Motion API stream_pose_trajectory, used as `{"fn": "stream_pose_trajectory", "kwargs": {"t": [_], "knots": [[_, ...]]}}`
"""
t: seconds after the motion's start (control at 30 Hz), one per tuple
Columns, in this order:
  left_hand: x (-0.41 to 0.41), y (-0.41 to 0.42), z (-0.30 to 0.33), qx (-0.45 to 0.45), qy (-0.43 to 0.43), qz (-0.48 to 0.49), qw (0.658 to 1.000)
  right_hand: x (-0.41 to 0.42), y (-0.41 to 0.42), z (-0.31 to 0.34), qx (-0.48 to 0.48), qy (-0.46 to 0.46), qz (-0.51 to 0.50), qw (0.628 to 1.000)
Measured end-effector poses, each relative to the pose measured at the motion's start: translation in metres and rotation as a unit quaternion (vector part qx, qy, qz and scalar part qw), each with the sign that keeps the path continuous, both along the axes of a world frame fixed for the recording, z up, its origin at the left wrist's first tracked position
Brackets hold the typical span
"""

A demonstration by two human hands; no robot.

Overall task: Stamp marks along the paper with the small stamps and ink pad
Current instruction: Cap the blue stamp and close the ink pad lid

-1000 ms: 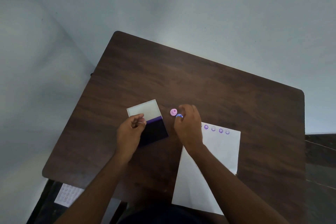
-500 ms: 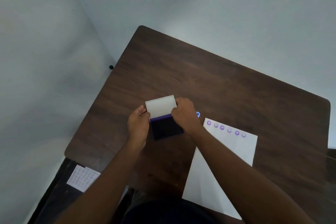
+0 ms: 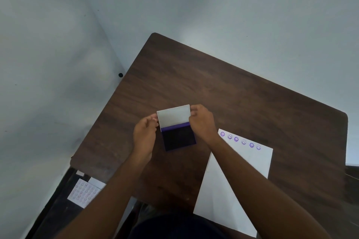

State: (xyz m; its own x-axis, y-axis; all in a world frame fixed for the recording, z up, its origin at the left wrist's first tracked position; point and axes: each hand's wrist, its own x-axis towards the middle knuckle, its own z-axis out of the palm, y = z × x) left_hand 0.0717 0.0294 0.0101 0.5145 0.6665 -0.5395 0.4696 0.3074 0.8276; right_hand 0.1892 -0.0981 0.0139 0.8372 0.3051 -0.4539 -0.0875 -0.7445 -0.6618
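both hands on the open ink pad (image 3: 178,137) at the table (image 3: 233,93) middle

left hand (image 3: 144,136) and right hand (image 3: 203,122) fingers pinch the raised lid's (image 3: 173,117) side edges; the paper (image 3: 242,170), with six purple marks (image 3: 240,140), lies just right.

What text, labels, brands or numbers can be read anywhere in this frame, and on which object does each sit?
No readable words, brands or numbers anywhere.
Paper: six purple stamped marks along its top edge, smiley faces and flower-like shapes, no letters.
Ink pad: open lid is blank white, held at its sides by the left hand and right hand.
Sheet on the floor: rows of small round marks, too blurred to read.
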Motion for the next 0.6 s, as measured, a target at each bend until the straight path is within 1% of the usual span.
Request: {"fn": "stream_pose_trajectory", "kwargs": {"t": [0.2,0.3,0.4,0.5,0.6], "knots": [[-0.029,-0.011,-0.001,-0.018,-0.030,0.011,0.999,-0.016,-0.025,-0.003,-0.011,-0.022,-0.052,0.998],[-0.040,-0.021,-0.007,-0.032,-0.018,0.009,0.999,-0.024,-0.035,-0.002,-0.004,-0.024,-0.043,0.999],[-0.044,-0.031,-0.012,-0.042,0.009,0.005,0.999,-0.032,-0.042,-0.008,0.014,0.000,-0.031,0.999],[-0.046,-0.036,-0.015,-0.041,0.030,-0.001,0.999,-0.036,-0.044,-0.020,0.005,-0.001,-0.039,0.999],[-0.046,-0.037,-0.017,-0.035,0.035,-0.009,0.999,-0.037,-0.045,-0.019,-0.017,0.040,-0.032,0.999]]}}
